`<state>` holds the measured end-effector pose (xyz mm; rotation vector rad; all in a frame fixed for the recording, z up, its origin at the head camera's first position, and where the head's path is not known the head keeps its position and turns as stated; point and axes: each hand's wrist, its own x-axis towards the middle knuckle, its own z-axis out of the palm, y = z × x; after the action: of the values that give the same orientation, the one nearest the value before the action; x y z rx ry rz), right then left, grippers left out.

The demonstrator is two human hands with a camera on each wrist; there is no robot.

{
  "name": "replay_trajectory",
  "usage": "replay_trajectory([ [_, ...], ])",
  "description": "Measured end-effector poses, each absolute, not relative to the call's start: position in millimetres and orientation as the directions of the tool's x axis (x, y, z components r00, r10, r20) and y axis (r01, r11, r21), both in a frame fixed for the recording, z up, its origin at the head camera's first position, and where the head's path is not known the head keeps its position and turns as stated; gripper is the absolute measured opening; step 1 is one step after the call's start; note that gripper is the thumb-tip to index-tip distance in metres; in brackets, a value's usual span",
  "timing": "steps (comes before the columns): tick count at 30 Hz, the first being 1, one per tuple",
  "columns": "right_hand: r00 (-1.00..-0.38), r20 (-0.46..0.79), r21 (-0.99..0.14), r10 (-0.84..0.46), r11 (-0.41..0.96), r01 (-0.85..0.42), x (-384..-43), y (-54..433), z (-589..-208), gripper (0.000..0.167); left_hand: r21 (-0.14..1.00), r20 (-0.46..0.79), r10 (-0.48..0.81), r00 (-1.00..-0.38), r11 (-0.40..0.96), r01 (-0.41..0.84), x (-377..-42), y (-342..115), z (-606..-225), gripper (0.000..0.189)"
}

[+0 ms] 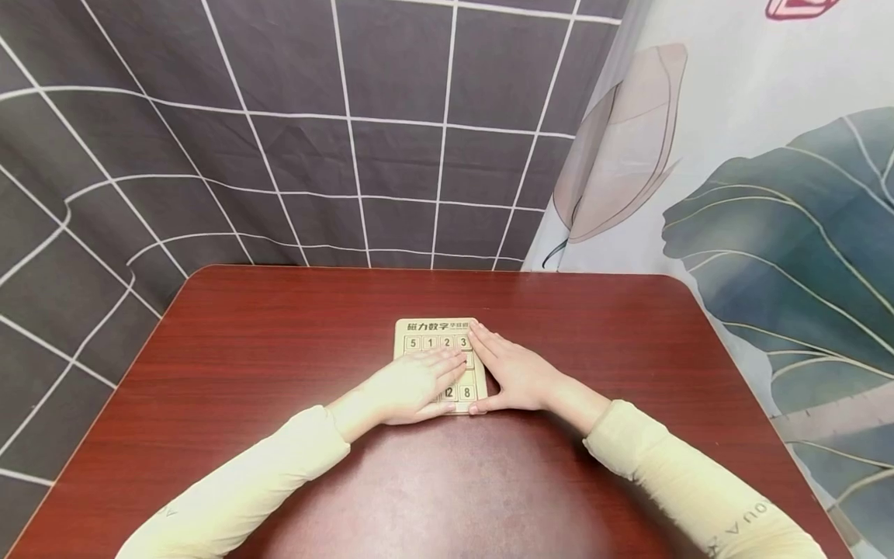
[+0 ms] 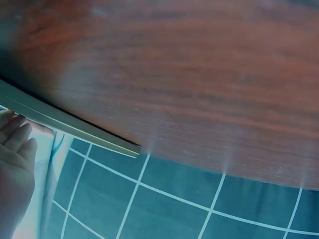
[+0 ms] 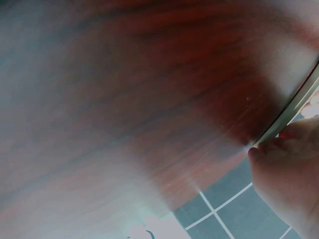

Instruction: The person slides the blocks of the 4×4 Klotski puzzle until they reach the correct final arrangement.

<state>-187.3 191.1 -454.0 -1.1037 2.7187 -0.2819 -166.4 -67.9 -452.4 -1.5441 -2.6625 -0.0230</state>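
Pale cream rectangular number-puzzle board [image 1: 436, 327] seen lying flat on a reddish-brown wood-grain table [image 1: 293, 334], near the middle. Top row of square cream tiles [image 1: 447, 342] read as 5, 1, 2, 3; 12 and 8 visible lower down. Left hand [image 1: 419, 384] laid across the tiles, fingers extended, nothing gripped. Right hand [image 1: 520, 376] spread at the board's right edge, fingers straight, upper corner touched by fingertips, lower corner by thumb; nothing grasped.

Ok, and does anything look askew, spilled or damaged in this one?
Nothing stands out. The number sliding puzzle lies roughly square on the wood-grain table, with no visible spill or damage; the left grip hides part of its face.
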Motion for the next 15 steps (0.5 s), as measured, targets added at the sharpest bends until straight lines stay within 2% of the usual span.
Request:
replay_trajectory([
  [5,-0.708,-0.113,-0.257,-0.697,0.709,-0.657,-187.3,191.2,-453.0,0.120,0.012,0.055,0.874,-0.482,0.482,0.876,-155.6,-69.6,-449.3,0.064],
  [10,-0.709,-0.114,-0.257,-0.696,0.710,-0.656,-186.6,191.3,-452.3,0.121,-0.005,0.086,0.887,-0.453,0.455,0.890,-148.4,-70.7,-450.1,0.065],
  [15,-0.705,-0.111,-0.251,-0.700,0.706,-0.662,-186.8,191.1,-453.3,0.121,0.015,0.069,0.877,-0.475,0.475,0.880,-158.8,-72.7,-449.4,0.064],
])
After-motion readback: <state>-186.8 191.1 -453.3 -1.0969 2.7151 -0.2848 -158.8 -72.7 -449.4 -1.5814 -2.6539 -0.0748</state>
